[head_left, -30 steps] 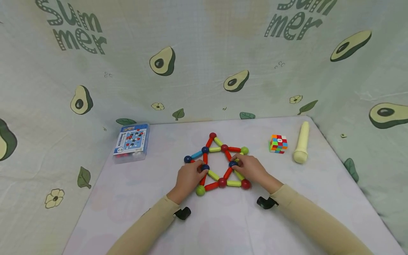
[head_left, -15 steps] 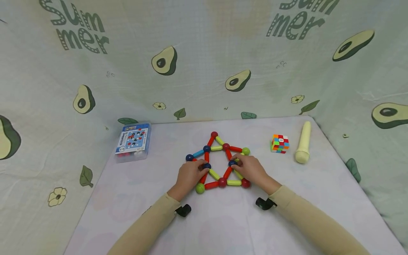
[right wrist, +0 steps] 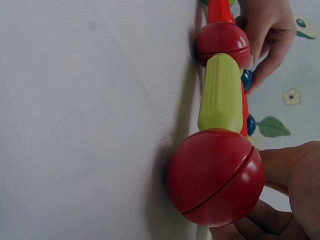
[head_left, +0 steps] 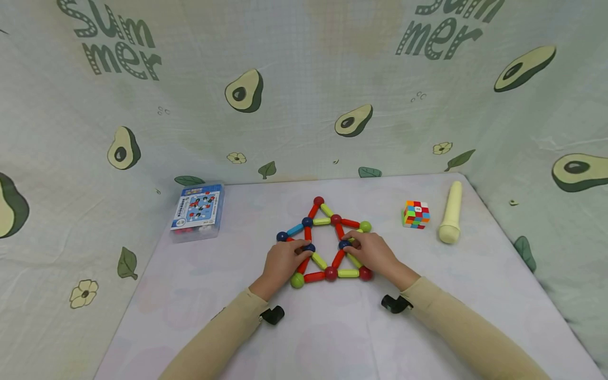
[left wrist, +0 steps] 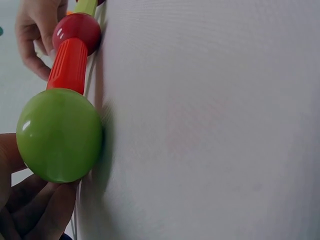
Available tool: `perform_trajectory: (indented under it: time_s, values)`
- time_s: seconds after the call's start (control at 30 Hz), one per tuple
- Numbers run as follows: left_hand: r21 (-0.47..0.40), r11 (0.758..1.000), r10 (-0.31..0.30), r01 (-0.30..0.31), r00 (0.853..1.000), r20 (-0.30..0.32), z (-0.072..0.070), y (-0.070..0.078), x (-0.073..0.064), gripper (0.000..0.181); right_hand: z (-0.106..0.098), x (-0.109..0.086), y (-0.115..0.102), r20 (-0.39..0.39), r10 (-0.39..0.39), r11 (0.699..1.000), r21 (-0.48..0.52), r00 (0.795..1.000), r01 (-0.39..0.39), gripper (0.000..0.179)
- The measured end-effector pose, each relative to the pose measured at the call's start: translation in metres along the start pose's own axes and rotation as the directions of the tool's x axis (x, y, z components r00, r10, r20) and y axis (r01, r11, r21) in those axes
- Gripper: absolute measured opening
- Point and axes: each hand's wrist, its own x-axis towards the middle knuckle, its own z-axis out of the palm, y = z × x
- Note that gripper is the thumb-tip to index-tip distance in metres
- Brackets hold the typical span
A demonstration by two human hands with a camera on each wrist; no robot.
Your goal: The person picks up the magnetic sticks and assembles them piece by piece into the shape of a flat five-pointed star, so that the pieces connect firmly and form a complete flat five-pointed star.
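A flat star-like frame of magnetic rods and balls lies on the table in the head view. My left hand pinches a dark blue ball on its left side. On the opposite side my right hand pinches another dark blue ball. Red, yellow-green and blue rods link the balls. A green ball at the near left corner fills much of the left wrist view, with a red rod behind it. Large in the right wrist view is the near right red ball, joined to a yellow-green rod.
At the back left of the table lies a clear plastic box with a blue-and-white printed label. A puzzle cube and a pale yellow toy microphone stand to the right. A printed cloth hangs behind.
The two pinched blue balls have come slightly closer together. The near left green ball has shifted a little. Both hands keep their hold, and the head view has shifted slightly.
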Motion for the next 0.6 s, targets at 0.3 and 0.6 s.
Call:
perform_trajectory:
  time_s: [0.3, 0.6]
  values:
    - [-0.001, 1.000, 0.011, -0.011, 1.000, 0.021, -0.001, 0.000, 0.001, 0.037, 0.000, 0.000, -0.002, 0.004, -0.016, 1.000, -0.014, 1.000, 0.016, 0.029]
    - [-0.014, 0.998, -0.055, 0.055, 0.997, -0.046, -0.015, -0.008, 0.022, 0.034, -0.016, 0.017, 0.000, -0.034, 0.000, 0.999, -0.041, 0.999, -0.002, 0.031]
